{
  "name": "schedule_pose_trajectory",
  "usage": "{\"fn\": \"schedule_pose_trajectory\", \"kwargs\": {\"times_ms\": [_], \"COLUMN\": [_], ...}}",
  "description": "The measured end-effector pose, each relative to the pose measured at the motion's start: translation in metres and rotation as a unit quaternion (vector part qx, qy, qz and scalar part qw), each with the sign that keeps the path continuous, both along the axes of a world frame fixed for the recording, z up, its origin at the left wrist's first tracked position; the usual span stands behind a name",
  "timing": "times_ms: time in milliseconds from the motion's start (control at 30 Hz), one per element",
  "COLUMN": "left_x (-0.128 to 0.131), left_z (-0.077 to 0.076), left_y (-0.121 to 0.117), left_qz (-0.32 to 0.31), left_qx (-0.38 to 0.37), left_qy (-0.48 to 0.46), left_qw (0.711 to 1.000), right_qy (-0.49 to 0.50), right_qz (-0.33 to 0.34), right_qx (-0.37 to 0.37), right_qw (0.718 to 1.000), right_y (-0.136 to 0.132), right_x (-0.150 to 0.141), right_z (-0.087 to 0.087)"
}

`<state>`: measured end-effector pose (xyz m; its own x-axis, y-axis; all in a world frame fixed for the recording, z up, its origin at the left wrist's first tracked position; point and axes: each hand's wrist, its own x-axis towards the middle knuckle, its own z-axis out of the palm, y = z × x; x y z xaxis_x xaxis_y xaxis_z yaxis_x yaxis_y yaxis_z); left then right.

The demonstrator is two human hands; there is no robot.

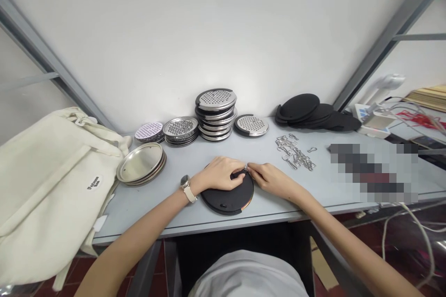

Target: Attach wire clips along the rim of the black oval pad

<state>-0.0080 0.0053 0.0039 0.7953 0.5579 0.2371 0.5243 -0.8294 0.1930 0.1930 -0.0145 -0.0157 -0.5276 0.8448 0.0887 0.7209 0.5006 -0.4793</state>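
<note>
A round black disc lies near the table's front edge, a thin coppery rim showing at its lower right. My left hand, a watch at its wrist, rests over the disc's upper part with thumb and fingers closed on it. At the disc's upper right edge, the fingers of my right hand pinch a small metal clip, mostly hidden by fingertips. Both hands' fingertips nearly meet there. Loose metal clips of a similar silver colour lie in a pile to the right.
Perforated round graters stand in a tall stack, with a shorter stack and a single one beside it. Plain metal discs lie left, near a cream bag. Black discs are piled back right.
</note>
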Motion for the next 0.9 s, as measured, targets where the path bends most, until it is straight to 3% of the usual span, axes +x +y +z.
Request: {"fn": "schedule_pose_trajectory", "kwargs": {"times_ms": [333,533,900], "left_x": [0.001,0.0,0.0], "left_z": [-0.002,0.002,-0.001], "left_y": [-0.001,-0.004,-0.003], "left_qz": [0.05,0.006,0.01], "left_qx": [-0.013,-0.014,-0.019], "left_qy": [-0.01,-0.011,-0.027], "left_qw": [0.999,1.0,0.999], "right_qy": [0.032,0.056,0.045], "right_qz": [-0.022,-0.022,-0.026], "right_qx": [0.009,0.024,0.055], "right_qw": [0.999,0.998,0.997], "right_y": [-0.002,-0.005,-0.006], "right_x": [-0.001,0.0,0.001], "right_z": [-0.007,-0.011,-0.017]}}
